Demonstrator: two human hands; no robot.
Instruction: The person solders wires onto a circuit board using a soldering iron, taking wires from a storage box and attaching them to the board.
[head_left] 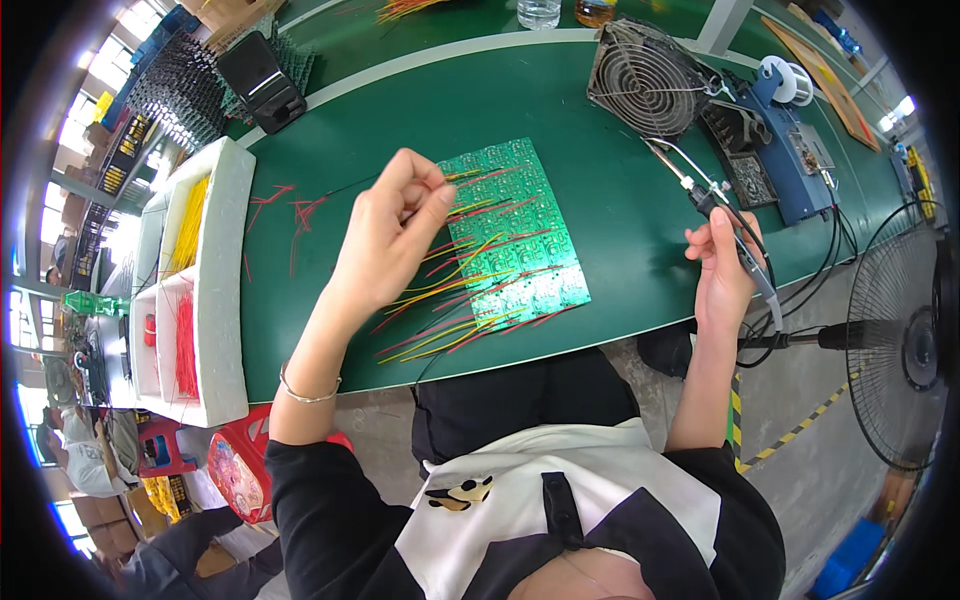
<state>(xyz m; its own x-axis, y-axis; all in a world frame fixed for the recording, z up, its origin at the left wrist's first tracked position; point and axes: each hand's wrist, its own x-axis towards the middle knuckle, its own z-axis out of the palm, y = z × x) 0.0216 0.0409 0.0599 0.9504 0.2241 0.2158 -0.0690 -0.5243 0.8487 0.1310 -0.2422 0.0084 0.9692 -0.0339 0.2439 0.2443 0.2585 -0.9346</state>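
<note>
A green circuit board panel (545, 215) lies on the bench before me, with several red, yellow and black wires (455, 270) sticking out over its left side. My left hand (395, 230) is above the board's upper left edge, thumb and fingers pinched together. A thin dark wire (350, 186) runs out leftward from behind those fingers; its held end is hidden. To the right of the board, my right hand (722, 265) grips a soldering iron (735, 235) with a metal feed tube along it. The iron's tip points up and left, apart from the board.
At left stands a white foam box (225, 300) with yellow wires (188, 225) and red wires (186, 345). Loose red wires (305, 215) lie beside it. A square fan (650, 82), a blue soldering station (795, 155) and a solder spool (785, 82) stand back right. Cables hang at right.
</note>
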